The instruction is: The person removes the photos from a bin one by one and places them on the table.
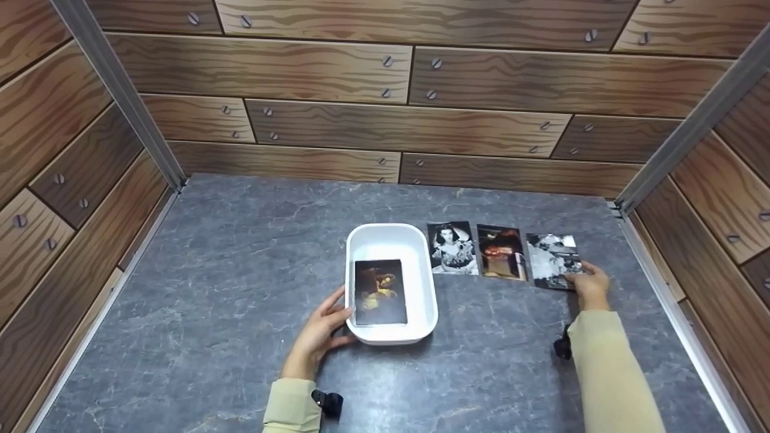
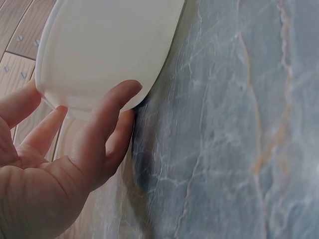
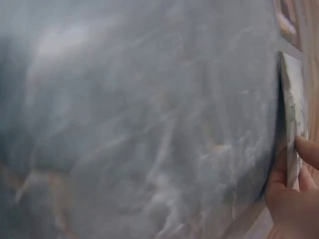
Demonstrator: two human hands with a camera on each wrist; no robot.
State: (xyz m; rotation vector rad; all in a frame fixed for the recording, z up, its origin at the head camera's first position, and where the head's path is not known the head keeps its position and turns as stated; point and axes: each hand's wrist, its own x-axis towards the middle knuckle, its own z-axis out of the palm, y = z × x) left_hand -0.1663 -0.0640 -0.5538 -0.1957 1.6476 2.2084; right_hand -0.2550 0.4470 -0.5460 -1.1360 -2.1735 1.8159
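A white rectangular tub (image 1: 422, 300) sits on the table with a dark photo print (image 1: 381, 293) lying inside it. My left hand (image 1: 322, 328) rests against the tub's near left corner, its spread fingers touching the outer wall and rim; the left wrist view shows the fingertips (image 2: 130, 88) on the wall. At the right, my right hand (image 1: 591, 285) pinches the near right corner of a black-and-white photo print (image 1: 550, 258), thumb above and fingers below. In the right wrist view that print (image 3: 291, 84) is tilted, its near edge raised above the table.
Between the tub and the held print lie a black-and-white portrait print (image 1: 452, 248) and a dark orange-toned print (image 1: 502, 252), side by side. The grey marble-patterned table (image 1: 240, 258) is bounded by wood-patterned walls (image 1: 337, 123) with metal corner posts (image 1: 680, 123).
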